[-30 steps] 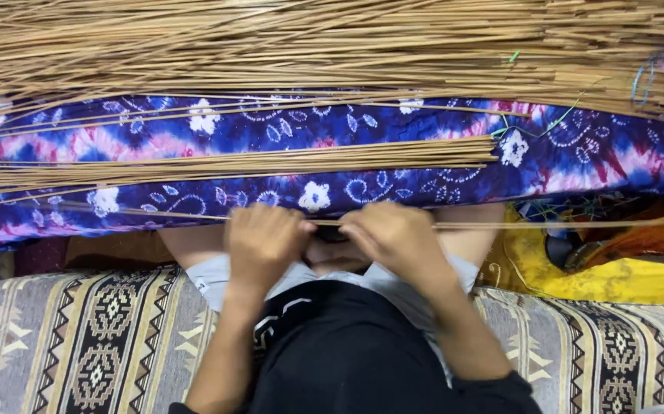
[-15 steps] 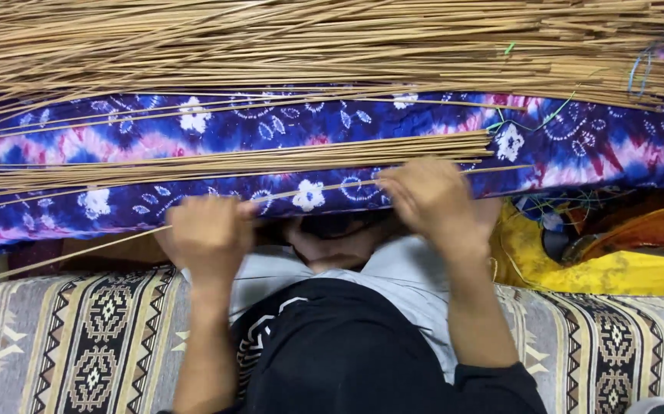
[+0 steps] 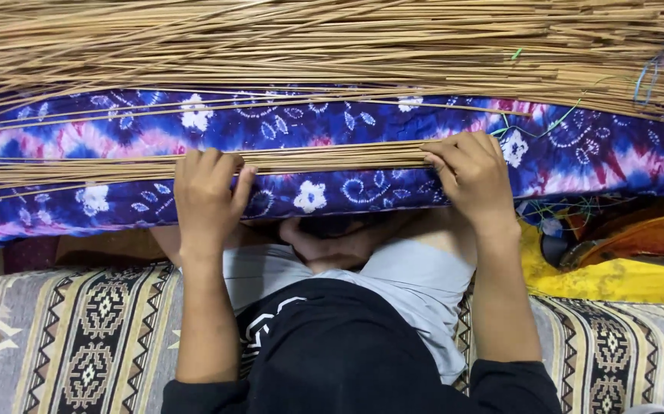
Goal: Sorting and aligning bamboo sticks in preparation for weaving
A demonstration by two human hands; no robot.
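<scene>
Left hand (image 3: pixel 205 195) and right hand (image 3: pixel 471 178) both lie with fingers curled down over a flat bundle of thin, straw-coloured sticks (image 3: pixel 332 156), which rests beneath them on soft blue-purple tie-dyed cloth (image 3: pixel 309 123).

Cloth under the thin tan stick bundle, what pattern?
The cloth is blue, purple and pink tie-dye with white flowers and leaf outlines; head view shows it best.
</scene>
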